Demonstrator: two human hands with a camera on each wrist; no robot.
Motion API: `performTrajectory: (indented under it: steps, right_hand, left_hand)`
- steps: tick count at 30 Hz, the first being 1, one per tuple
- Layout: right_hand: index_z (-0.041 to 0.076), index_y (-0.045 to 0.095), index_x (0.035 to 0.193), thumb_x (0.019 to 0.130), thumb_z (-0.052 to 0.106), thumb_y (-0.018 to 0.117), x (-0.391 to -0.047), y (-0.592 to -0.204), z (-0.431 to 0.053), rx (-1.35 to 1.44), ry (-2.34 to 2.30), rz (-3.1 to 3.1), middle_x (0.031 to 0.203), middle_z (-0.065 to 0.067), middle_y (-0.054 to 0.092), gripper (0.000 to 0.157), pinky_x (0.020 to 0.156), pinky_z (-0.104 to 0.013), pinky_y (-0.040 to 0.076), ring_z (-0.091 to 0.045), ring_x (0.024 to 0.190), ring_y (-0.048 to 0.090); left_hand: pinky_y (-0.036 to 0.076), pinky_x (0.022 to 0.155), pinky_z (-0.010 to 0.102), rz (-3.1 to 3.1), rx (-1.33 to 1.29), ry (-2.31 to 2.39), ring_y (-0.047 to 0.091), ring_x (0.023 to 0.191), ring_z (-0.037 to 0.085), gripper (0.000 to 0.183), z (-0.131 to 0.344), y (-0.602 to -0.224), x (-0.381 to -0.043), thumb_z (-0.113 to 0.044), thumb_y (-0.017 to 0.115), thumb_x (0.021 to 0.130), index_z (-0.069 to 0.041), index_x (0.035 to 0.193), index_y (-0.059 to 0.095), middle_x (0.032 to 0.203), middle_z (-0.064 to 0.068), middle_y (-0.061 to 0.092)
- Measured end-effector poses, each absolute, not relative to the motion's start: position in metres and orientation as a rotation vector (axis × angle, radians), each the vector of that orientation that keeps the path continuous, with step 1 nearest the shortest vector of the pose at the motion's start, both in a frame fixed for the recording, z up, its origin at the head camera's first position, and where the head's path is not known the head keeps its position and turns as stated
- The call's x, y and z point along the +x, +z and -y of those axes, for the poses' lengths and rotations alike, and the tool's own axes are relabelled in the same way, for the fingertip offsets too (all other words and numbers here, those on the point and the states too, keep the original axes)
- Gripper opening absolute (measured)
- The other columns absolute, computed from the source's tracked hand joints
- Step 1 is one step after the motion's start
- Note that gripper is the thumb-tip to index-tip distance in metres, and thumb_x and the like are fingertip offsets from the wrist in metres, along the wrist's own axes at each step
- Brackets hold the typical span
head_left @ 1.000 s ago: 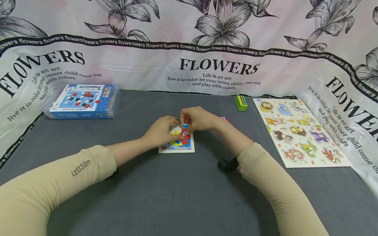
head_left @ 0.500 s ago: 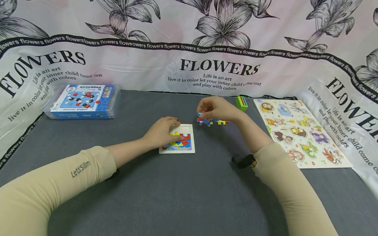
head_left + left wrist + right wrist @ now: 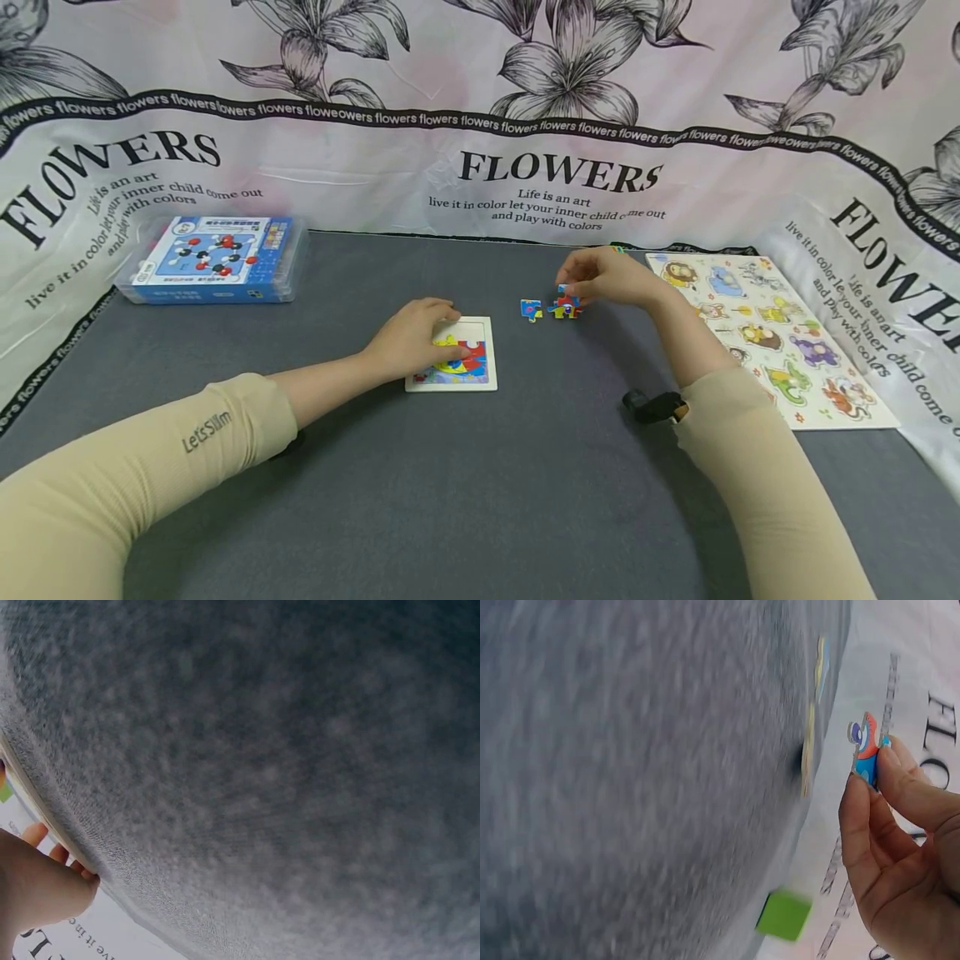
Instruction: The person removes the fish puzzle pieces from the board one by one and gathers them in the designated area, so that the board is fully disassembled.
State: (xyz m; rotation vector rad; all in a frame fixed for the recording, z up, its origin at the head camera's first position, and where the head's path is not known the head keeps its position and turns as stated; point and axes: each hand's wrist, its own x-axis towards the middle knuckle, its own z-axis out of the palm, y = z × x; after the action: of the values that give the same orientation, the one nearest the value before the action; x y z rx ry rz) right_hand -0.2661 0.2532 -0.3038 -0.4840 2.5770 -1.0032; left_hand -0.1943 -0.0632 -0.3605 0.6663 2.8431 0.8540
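Tray (image 3: 453, 387) to the left, pinched piece (image 3: 865, 761) to the right

A dark grey table (image 3: 480, 492) bears everything. The animal board (image 3: 810, 350) lies right, the blue box (image 3: 217, 258) far left. Between them the tray lies flat, fitted pieces (image 3: 476, 358) in its near half. The left hand (image 3: 408, 335) rests on its left side, thumb stretched over them; whether the fingers curl round the edge, I cannot tell. The right hand (image 3: 611, 275) pinches the piece between thumb and fingertips, off the table. A green block (image 3: 784, 913) is behind that hand. Two loose pieces (image 3: 530, 309) lie near it. What matters, I judge: the tray lies leftward and nearer from the pinched piece, with the left hand closest to the tray; the piece's long axis is uncertain.
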Motion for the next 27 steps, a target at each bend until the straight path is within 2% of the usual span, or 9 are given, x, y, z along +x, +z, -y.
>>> performTrajectory:
  steps: [5, 11, 27]
  right_hand:
    - [0.001, 0.066, 0.109, 0.095, 0.012, 0.064, -0.268, -0.303, -0.271, -0.42, -0.974, -2.567, 0.104, -0.013, 0.069, 0.018, 0.08, -0.034, 0.06, -0.014, 0.085, 0.066]
    - [-0.001, 0.065, 0.113, 0.096, 0.01, 0.062, -0.271, -0.308, -0.284, -0.342, -0.88, -2.506, 0.093, -0.007, 0.067, 0.02, 0.078, -0.031, 0.059, -0.014, 0.082, 0.063]
    - [0.001, 0.068, 0.112, 0.093, 0.016, 0.068, -0.276, -0.314, -0.287, -0.269, -0.767, -2.567, 0.102, -0.011, 0.072, 0.024, 0.076, -0.03, 0.057, -0.01, 0.085, 0.063]
  left_hand:
    - [0.036, 0.118, 0.049, -2.846, 0.671, 0.834, 0.045, 0.141, 0.033, 0.061, 0.063, -0.36, -0.194, -0.041, 0.075, 0.085, -0.006, 0.133, 0.061, 0.148, 0.013, 0.052]
    - [0.035, 0.119, 0.05, -2.851, 0.67, 0.807, 0.043, 0.142, 0.033, 0.062, 0.063, -0.359, -0.193, -0.042, 0.074, 0.086, -0.006, 0.134, 0.06, 0.15, 0.012, 0.051]
    - [0.036, 0.119, 0.049, -2.852, 0.664, 0.801, 0.044, 0.141, 0.032, 0.062, 0.064, -0.361, -0.194, -0.043, 0.074, 0.085, -0.007, 0.134, 0.061, 0.15, 0.011, 0.051]
